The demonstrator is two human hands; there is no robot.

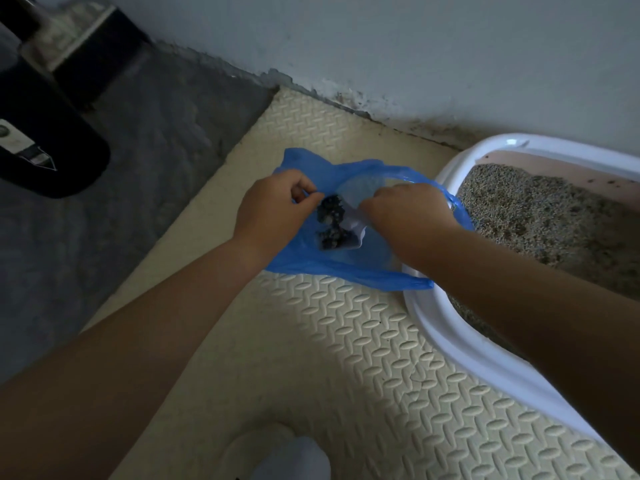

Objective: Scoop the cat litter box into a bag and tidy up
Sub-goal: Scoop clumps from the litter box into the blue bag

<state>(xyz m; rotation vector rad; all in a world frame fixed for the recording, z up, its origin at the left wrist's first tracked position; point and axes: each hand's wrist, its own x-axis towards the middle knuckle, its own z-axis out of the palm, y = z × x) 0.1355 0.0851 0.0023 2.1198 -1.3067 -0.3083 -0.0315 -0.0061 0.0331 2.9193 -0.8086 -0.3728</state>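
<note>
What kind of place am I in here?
Probably a pet corner in a home: a white litter box of grey litter sits on a cream foam floor mat beside a scuffed painted wall.

**Bare arms, one white sock**

Not much clothing to report here. The left forearm (145, 323) and right forearm (519, 292) are both bare right out to the edges of the view. The left hand (273, 209) and right hand (408, 209) are bare as well. Down at the bottom edge there's a white sock (294, 459), and the rounded beige shape beside it might be a slipper (247, 445), but it's dim and cropped so I can't swear to it.
</note>
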